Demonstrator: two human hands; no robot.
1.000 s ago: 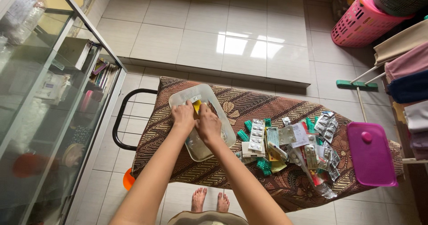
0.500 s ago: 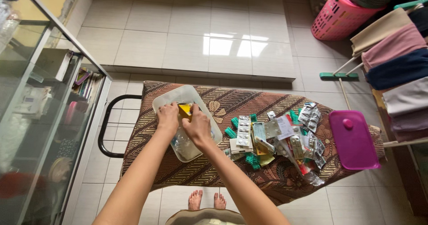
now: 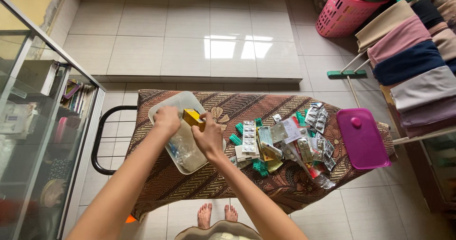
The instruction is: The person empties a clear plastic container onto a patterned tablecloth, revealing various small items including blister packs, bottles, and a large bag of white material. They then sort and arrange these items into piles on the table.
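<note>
Both hands over clear plastic tub (image 3: 161,106) at left end of batik-covered bench (image 3: 199,183): right hand (image 3: 207,136) pinching small yellow box (image 3: 192,117), left hand (image 3: 166,120) clenched just left of it; blister-pack pile (image 3: 280,142) to the right, magenta lid (image 3: 363,138) far right

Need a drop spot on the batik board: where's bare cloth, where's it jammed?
Bare batik cloth along the near edge, below the clear tub, and a far strip between tub and purple lid. Crowded: the blister-pack pile mid-board. Both hands are at the tub with a yellow box.
</note>
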